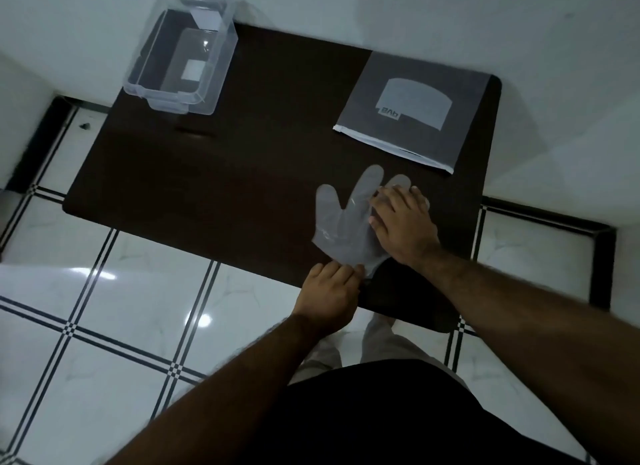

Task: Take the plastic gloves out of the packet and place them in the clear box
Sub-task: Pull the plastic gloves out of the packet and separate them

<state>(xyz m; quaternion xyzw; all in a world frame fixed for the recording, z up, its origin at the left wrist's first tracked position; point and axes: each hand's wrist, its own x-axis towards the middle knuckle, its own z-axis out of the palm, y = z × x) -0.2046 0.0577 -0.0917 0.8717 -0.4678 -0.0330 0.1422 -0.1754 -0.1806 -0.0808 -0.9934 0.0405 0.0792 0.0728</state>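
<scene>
One glove (341, 218) visible, out of the packet (412, 111), flat on the desk (242, 153) near its front edge; more layers may be stacked, cannot tell. Your right hand (403, 222) lies open, palm pressing the glove's finger side. Your left hand (329, 291) pinches the cuff corner. Film judged very light, limp, slippery, prone to cling and crumple. Take hold at the cuff, or gather it into a loose bunch. Count: one packet, one box (180, 49), far left corner, nothing in it.
</scene>
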